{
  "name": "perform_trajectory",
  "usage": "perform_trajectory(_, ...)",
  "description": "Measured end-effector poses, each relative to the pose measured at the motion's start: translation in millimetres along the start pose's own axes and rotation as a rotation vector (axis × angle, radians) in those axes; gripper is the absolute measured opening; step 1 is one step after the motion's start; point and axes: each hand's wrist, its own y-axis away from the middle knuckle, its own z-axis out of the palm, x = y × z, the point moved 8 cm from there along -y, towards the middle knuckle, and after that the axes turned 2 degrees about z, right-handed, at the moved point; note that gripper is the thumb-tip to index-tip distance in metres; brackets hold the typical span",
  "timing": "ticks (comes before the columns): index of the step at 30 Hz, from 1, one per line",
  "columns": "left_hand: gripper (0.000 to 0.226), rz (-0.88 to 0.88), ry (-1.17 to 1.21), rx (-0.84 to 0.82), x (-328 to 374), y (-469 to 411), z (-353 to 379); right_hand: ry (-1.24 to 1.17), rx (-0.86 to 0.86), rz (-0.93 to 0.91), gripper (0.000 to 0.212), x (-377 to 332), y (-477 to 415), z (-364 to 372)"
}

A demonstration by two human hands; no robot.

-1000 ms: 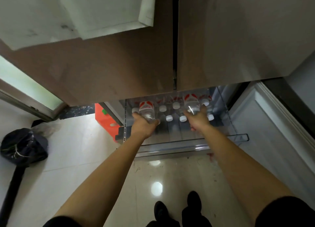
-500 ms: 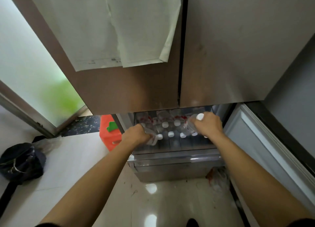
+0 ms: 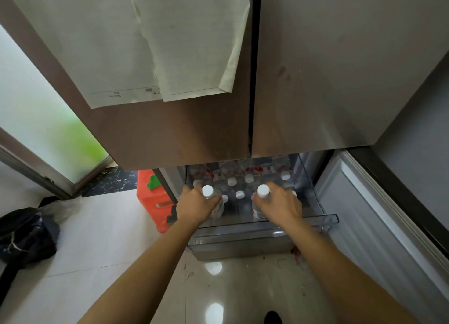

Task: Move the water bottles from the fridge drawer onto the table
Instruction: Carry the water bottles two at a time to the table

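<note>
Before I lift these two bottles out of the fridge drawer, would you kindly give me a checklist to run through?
1. Left hand grips the left bottle: ok.
2. Right hand grips the right bottle: ok.
3. White caps on both held bottles: ok.
4. Held bottles raised above the front wall of the drawer: cannot tell.
5. Table in sight for the set-down: not ok, it is out of view.
6. Black bag on the floor at left, off your path: cannot tell.
</note>
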Motion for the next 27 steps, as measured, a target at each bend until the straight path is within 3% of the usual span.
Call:
perform_trajectory(6,0.073,-0.056,0.389,-0.05,-6,7,34,-0.138,-0.199,-0.017,0.08,23,2,32)
perform_trajectory(12,0.066,-0.127,0.497,0.074,0,6,31,-0.312,-0.248,-0.088,0.069,32,-8,26)
perform_trajectory(17,0.057,-0.115,0.573,0.287,3,33,6,-0.308,-0.107,-0.135,0.064,13,-11,7)
perform_trajectory(22,0.066,-0.138,0.691,0.514,-3,71,-47,-0.26,0.028,-0.437,0.058,-51,1,-5)
perform_trajectory(27,0.054,-0.148,0.704,0.696,-38,124,-108,-0.217,0.106,-0.769,0.06,-138,50,-13)
